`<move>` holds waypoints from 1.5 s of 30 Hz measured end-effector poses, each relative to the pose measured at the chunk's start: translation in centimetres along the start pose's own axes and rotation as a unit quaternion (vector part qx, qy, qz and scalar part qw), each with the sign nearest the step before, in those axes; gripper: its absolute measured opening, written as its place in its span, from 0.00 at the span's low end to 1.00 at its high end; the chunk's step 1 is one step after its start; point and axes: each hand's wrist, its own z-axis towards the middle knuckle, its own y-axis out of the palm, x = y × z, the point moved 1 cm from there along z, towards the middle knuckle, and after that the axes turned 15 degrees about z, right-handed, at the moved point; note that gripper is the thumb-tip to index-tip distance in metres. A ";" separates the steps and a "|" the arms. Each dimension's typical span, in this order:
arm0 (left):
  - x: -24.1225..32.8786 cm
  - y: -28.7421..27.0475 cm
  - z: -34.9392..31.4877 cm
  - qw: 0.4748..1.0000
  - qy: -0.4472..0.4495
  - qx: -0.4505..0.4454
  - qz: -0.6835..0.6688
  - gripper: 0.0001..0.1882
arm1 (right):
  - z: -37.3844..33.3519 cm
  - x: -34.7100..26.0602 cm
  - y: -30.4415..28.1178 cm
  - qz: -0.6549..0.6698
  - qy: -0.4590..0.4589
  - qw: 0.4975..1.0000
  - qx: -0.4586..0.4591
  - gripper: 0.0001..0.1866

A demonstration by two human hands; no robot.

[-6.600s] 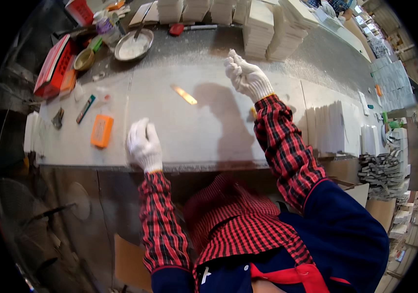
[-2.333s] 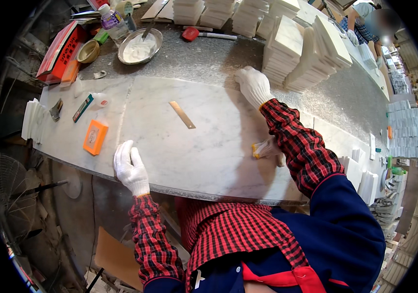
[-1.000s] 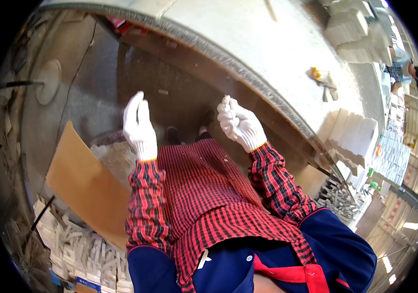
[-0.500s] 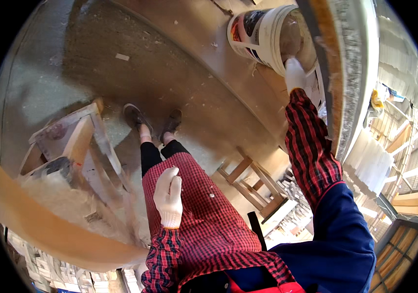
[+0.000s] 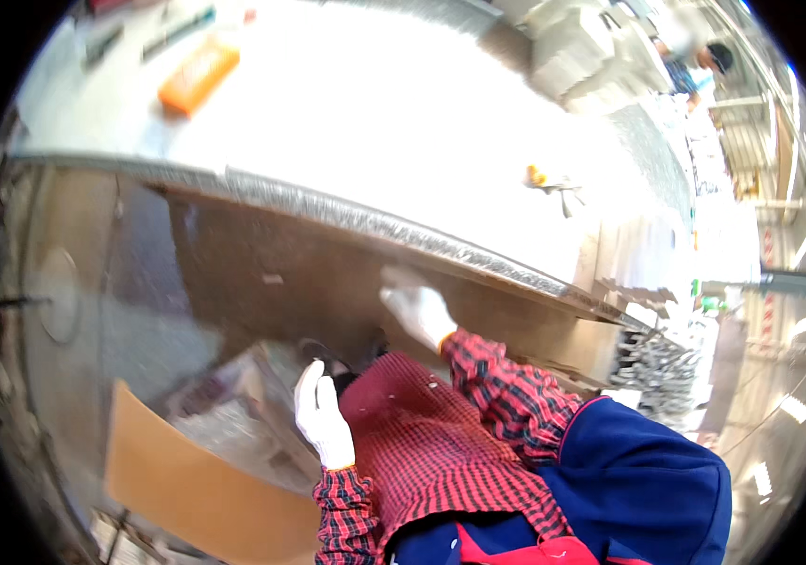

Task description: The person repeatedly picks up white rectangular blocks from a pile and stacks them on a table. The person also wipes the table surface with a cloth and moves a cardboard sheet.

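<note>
the left hand, white-gloved, hangs loose and empty over the lap, fingers straight. the right hand (also gloved) reaches up just under the edge of the stone slab, holding nothing. an orange block lies on the slab's far side; brown cardboard leans lower left.

Whole frame motion-blurred and overexposed. Worktop surface washed out white, far edge cut by the picture's rim. Orange block blurred, kind unclear. Small orange-tipped tool on the right too small to identify. Right hand smeared, fingers indistinct; touching the table edge or not, cannot tell. Left hand blurred, partly covering a shoe. Cardboard sheet cut off at the bottom. Distant person far right, tiny and blurred.
</note>
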 end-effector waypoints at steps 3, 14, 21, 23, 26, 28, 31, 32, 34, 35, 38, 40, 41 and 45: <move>2.8 -1.2 4.0 0.994 0.082 0.069 0.024 0.14 | -5.3 -6.5 0.7 0.090 -0.181 0.976 -0.087 0.29; 17.1 -1.3 18.4 0.944 0.289 0.147 0.066 0.12 | 3.1 -17.8 -24.1 0.261 -0.143 0.939 0.171 0.18; 22.2 5.2 25.8 0.881 0.379 0.199 0.203 0.11 | 18.5 -9.7 -36.0 0.091 -0.065 0.950 0.292 0.16; 22.4 6.4 26.4 0.855 0.379 0.236 0.265 0.11 | 20.4 -9.9 -36.9 0.001 -0.064 0.967 0.247 0.16; 22.2 6.6 26.7 0.850 0.386 0.234 0.273 0.11 | 22.5 -10.9 -37.4 -0.099 -0.033 0.978 0.183 0.16; 22.4 6.7 26.5 0.847 0.382 0.229 0.289 0.10 | 22.4 -11.6 -36.6 -0.196 -0.033 0.961 0.191 0.16; 22.5 6.7 26.4 0.846 0.382 0.230 0.291 0.10 | 22.4 -11.0 -35.7 -0.153 -0.124 0.942 0.271 0.17; 22.5 6.7 26.4 0.848 0.378 0.228 0.292 0.10 | 22.5 -11.5 -35.5 -0.128 -0.133 0.944 0.273 0.18; 22.9 6.7 26.4 0.852 0.373 0.224 0.292 0.10 | 22.6 -12.5 -35.2 -0.077 -0.149 0.945 0.281 0.19; 23.0 6.7 26.3 0.856 0.370 0.217 0.290 0.10 | 23.4 -12.4 -35.4 -0.116 -0.166 0.937 0.283 0.19; 23.0 6.9 26.4 0.854 0.365 0.219 0.299 0.10 | 24.4 -12.9 -35.8 -0.105 -0.186 0.939 0.271 0.20; 23.1 7.0 26.4 0.855 0.365 0.219 0.295 0.10 | 24.2 -13.0 -36.4 -0.090 -0.144 0.958 0.230 0.21; 23.1 7.0 26.4 0.856 0.363 0.220 0.294 0.10 | 24.0 -12.6 -36.7 -0.068 -0.155 0.961 0.218 0.21; 22.7 6.8 26.5 0.857 0.360 0.221 0.295 0.10 | 22.5 -12.4 -38.0 -0.025 -0.157 0.975 0.154 0.28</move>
